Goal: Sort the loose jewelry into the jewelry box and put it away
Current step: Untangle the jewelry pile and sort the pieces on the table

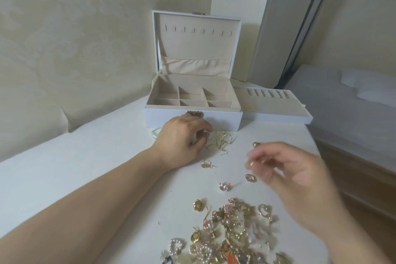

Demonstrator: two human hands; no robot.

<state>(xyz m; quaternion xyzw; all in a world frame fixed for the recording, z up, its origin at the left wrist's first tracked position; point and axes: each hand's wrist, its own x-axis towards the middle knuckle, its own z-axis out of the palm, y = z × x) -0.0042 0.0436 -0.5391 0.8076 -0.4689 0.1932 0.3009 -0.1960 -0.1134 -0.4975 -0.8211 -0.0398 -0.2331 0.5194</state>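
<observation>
Shiny gold-metal jewelry pile [227, 231], matt cloth-lined jewelry box [192, 118]

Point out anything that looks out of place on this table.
The removable tray sits beside the jewelry box rather than in it. Its compartments look empty while jewelry lies heaped and scattered on the table.

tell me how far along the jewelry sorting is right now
Barely started. Done: the jewelry box stands open with its tray set out beside it; the compartments look empty. In hand: the left hand is at a cluster of gold hook earrings, and the blurred right hand seems to pinch a small piece. Left: the big pile and several stray pieces on the table.
</observation>
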